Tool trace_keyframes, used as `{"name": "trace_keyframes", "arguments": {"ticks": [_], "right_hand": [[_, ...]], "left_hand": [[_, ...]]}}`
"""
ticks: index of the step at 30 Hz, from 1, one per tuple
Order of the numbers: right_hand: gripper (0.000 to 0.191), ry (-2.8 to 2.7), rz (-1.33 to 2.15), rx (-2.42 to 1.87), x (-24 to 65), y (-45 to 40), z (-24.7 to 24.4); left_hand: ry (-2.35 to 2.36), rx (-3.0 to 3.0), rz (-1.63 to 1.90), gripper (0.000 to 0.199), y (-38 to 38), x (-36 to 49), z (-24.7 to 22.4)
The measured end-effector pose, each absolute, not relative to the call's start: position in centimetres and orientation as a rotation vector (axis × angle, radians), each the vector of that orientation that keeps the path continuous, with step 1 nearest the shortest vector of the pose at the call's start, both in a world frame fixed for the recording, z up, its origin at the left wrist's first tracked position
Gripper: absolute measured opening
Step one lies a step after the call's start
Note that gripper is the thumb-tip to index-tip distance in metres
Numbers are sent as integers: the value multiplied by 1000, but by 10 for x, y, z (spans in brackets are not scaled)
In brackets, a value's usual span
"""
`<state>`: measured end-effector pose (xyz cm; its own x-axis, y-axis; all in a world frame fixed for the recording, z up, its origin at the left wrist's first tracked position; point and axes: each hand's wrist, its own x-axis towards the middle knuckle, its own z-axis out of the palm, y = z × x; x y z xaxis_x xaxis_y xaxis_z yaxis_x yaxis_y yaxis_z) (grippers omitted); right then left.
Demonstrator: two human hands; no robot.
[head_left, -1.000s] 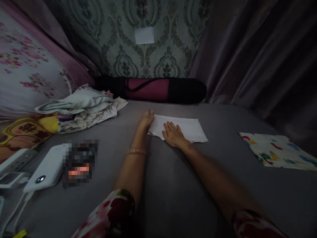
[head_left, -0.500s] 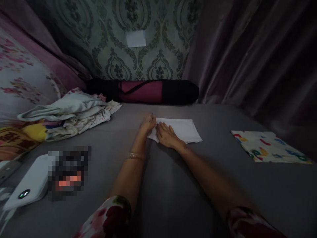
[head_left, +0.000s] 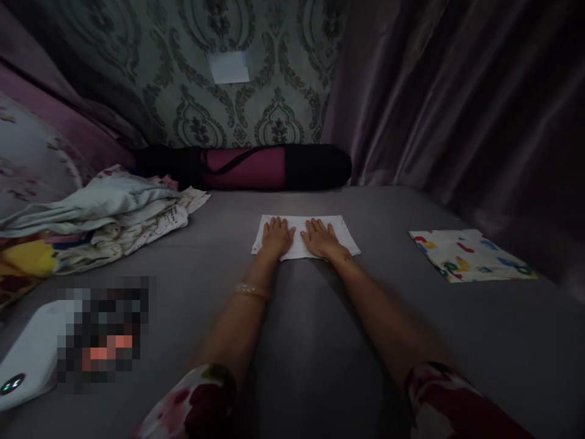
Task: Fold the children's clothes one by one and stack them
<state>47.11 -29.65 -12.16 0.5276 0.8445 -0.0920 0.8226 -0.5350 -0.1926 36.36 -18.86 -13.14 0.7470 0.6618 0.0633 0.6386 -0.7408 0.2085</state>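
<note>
A white folded cloth (head_left: 299, 235) lies flat on the grey sheet in the middle of the view. My left hand (head_left: 276, 236) rests palm down on its left part, fingers spread and pointing away from me. On the right part of the same cloth lies my right hand (head_left: 320, 238), also palm down with fingers apart. A narrow gap of white fabric shows between the two hands. Neither hand grips anything.
At the left is a heap of clothes (head_left: 123, 210), with a white power bank (head_left: 36, 347) and a pixelated object nearer. A black and pink rolled bag (head_left: 247, 167) lies along the wall. To the right sits a folded colourful patterned cloth (head_left: 473, 255).
My left hand has opened and now lies flat on the cloth instead of closed at its left edge. My right hand has shifted onto the right part. The view has turned slightly right.
</note>
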Motion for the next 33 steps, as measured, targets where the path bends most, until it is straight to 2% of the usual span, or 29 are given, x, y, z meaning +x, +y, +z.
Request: {"name": "trace_keyframes", "arguments": {"ticks": [4, 9, 15, 20, 28, 33], "right_hand": [[66, -1277, 81, -2681, 491, -305, -121], [66, -1207, 169, -2717, 508, -313, -128], [68, -1159, 90, -2719, 515, -315, -136], [65, -1158, 45, -2687, 514, -316, -138], [51, -785, 145, -2553, 538, -332, -123], [30, -707, 272, -2582, 564, -355, -117]], "left_hand": [[1122, 2802, 373, 62, -181, 360, -132], [1167, 2773, 271, 63, -172, 356, -137], [1260, 2718, 281, 67, -168, 353, -141], [1277, 2727, 283, 63, -168, 353, -142], [1498, 2577, 569, 53, -176, 346, -131], [1498, 2512, 389, 44, -152, 337, -129]]}}
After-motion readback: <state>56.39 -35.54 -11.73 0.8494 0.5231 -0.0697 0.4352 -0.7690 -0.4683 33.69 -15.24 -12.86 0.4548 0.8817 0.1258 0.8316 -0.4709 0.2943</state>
